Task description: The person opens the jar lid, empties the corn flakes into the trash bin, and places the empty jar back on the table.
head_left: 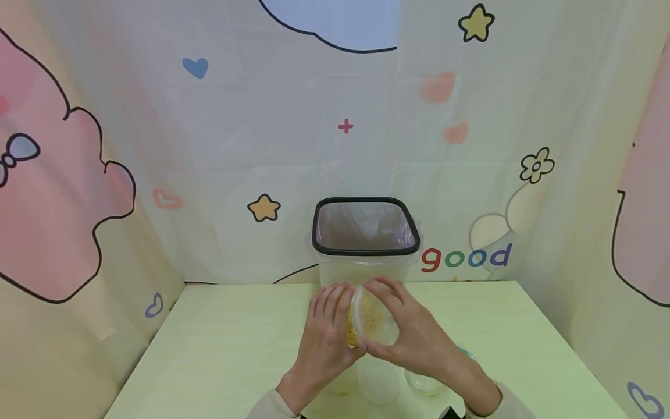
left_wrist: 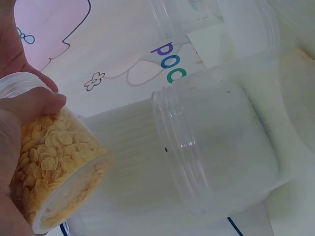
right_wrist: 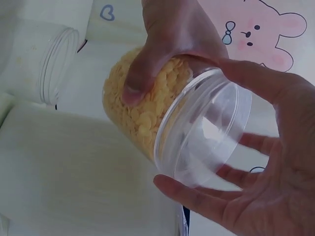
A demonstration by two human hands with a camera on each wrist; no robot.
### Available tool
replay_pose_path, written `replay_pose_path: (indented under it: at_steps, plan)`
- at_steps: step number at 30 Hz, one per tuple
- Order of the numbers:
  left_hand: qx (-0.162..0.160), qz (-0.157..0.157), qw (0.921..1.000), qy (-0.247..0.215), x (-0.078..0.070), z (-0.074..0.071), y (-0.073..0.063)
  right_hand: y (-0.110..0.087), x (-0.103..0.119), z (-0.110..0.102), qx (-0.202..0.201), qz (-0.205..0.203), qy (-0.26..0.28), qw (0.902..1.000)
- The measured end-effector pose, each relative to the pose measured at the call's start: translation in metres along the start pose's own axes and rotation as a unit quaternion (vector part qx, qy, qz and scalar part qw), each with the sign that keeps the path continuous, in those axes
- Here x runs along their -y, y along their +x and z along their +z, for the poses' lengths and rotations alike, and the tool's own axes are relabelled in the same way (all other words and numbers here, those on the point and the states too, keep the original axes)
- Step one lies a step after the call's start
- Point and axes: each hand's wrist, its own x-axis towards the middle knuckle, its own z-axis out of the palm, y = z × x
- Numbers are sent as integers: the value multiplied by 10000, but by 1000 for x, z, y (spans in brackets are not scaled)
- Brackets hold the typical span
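Observation:
A clear jar of pale yellow flakes (right_wrist: pixel 147 108) is held tilted in the air above the table. My left hand (head_left: pixel 325 329) grips it round the body, with the thumb across its side in the right wrist view. My right hand (head_left: pixel 413 331) holds a clear lid (right_wrist: pixel 211 132) at the mouth of the jar, fingers and thumb spread round its rim. In the left wrist view the flakes (left_wrist: pixel 54 157) reach down to the jar's base. The left fingers partly cover the jar in the head view.
Behind my hands stands a bin with a black rim (head_left: pixel 366 252) and a clear liner. Below them on the table are a whitish round thing (head_left: pixel 379 384) and, partly under the right forearm, a clear container (head_left: pixel 426 384). A clear jar with a threaded neck (left_wrist: pixel 216 142) shows in the left wrist view.

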Motion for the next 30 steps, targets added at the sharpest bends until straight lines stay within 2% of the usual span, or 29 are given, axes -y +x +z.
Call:
replay_pose_path:
  at_steps: [6,12,22,30]
  plan:
    - [118,-105,9997,-193,1,-2,-1,1,-5,-2,114,-692,-144,9974]
    - [48,-181,9993,-339,2,-3,0,2,-6,-6,50,-988,-218,9949]
    - [-67,-392,9975,-585,5,-6,1,3,-5,-12,39,-945,-144,9954]
    - [9,-663,9956,-667,8,-12,1,1,-5,-17,8,-825,-116,9965]
